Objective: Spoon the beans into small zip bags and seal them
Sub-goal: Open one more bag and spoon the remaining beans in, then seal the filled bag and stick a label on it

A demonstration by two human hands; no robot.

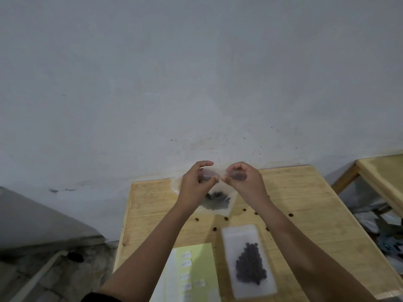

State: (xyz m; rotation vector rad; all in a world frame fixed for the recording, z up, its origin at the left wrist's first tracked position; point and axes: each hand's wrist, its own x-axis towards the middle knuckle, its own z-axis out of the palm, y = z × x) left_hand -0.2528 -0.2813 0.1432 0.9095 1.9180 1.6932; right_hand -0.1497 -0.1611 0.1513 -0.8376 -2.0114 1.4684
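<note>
Head view: you're holding the zip bag [218, 206] up over the far side of the table [305, 203], both hands on it. Your left hand [197, 179] is pinching the left end of its top edge and your right hand [242, 179] is pinching the right end, fingertips nearly meeting. That edge is running straight across from hand to hand. The body is hanging below, with the beans [218, 198] pooling dark at the bottom. Neither hand is nearer: 2 grips, 1 edge. Both wrists are raised, fingers curling inward. I'm judging sealing as the step underway, though I cannot tell whether the zip is closed. The tray [237, 236] is lying below your right forearm.
</note>
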